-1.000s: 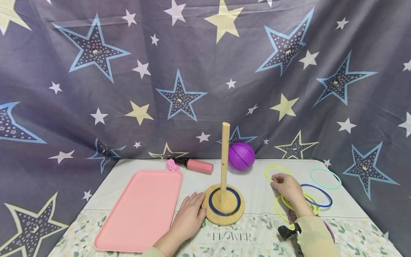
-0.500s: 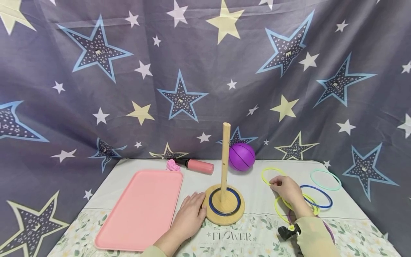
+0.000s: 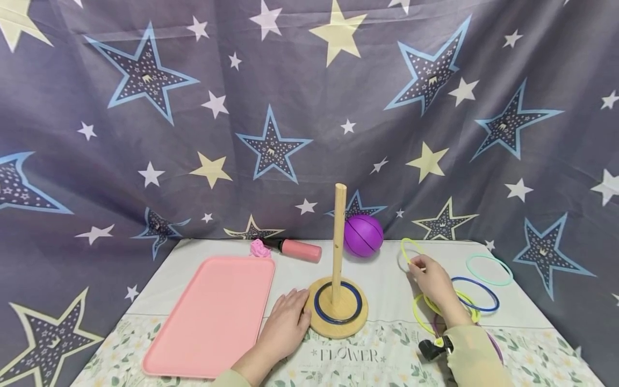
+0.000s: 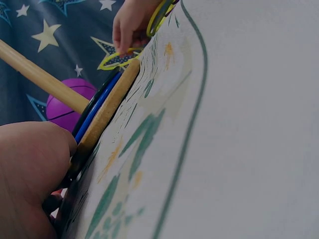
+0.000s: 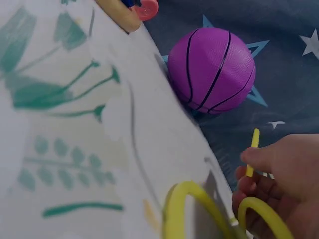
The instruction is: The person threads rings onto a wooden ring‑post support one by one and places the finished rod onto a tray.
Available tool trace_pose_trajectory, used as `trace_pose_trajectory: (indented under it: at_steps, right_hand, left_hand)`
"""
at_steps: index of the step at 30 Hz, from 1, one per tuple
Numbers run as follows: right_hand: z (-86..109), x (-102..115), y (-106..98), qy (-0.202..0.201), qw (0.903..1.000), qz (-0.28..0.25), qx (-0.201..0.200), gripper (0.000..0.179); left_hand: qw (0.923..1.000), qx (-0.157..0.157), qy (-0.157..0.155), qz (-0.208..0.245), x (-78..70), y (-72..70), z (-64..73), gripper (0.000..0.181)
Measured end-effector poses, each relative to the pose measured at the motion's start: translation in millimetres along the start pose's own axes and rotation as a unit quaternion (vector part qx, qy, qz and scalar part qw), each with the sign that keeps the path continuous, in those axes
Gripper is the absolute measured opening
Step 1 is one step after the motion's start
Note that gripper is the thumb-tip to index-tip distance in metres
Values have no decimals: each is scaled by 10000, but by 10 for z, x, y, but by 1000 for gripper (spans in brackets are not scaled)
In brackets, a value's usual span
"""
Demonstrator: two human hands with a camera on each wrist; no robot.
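My right hand [image 3: 435, 282] pinches a yellow ring [image 3: 404, 253] between thumb and fingers. The ring stands tilted up off the table; in the right wrist view the thumb presses on its yellow edge [image 5: 255, 137]. Flat on the table lies my left hand [image 3: 285, 328], its fingertips at the left edge of a round wooden base [image 3: 357, 327]. From that base rises an upright wooden peg [image 3: 338, 231]. Around the peg's foot lie a blue ring [image 4: 94, 115] and a dark ring [image 4: 97, 95], stacked on the base.
Right of the peg lie more yellow rings [image 3: 419, 318], a blue ring [image 3: 496, 301], a teal ring [image 3: 510, 273] and a purple ring [image 3: 497, 348]. Behind stand a purple ball [image 3: 364, 235] and a pink pump [image 3: 302, 251]. A pink tray [image 3: 213, 317] lies left, near a pink crumpled item [image 3: 259, 249].
My right hand has taken hold of the yellow ring and tilted it up from lying flat. The left hand and the peg stay where they were.
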State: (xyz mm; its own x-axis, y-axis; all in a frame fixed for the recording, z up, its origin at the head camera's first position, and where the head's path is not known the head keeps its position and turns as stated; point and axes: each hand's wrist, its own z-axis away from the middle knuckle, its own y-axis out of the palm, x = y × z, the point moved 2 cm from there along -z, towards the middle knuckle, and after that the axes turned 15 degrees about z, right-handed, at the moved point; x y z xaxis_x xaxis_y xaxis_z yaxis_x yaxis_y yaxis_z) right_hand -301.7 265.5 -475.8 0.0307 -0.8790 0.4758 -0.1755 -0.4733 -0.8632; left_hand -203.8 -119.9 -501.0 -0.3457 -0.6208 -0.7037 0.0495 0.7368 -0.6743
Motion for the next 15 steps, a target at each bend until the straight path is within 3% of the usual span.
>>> trace_pose_trajectory:
  at_steps: [5,10,15]
  right_hand:
    - [29,81,-151,178,9974,-322,-620,30]
    - [43,241,-369,268,9889,-614,-1329,34]
    - [80,414,-541,326,9798,-1006,-1698,35]
  left_hand:
    - [10000,13,7,-30,1,7,-9,51]
    - [10000,4,14,-11,2,6,-17,51]
    - [10000,-21,4,-42,5,7,-17,51]
